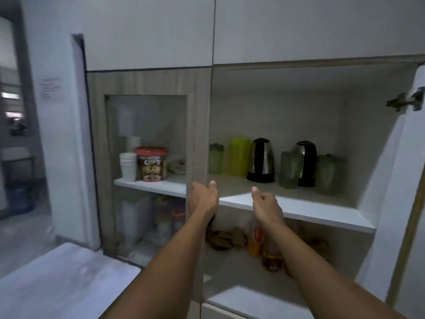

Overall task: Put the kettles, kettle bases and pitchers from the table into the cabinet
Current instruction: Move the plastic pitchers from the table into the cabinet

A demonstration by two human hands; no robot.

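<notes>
While both kettles (261, 160) (304, 162) and pitchers (239, 156) sit on the open cabinet shelf (299, 209), left hand (203, 199) and right hand (266, 204) hover empty w/ fingers loosely curled, so stowing looks nearly done; next move prob. shutting the door (411, 180).

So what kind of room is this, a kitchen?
Probably a kitchen or shared pantry. An open cabinet shelf holds two steel kettles and green pitchers, and behind the glass door beside it stand stacked paper cups and a cereal tub.
</notes>
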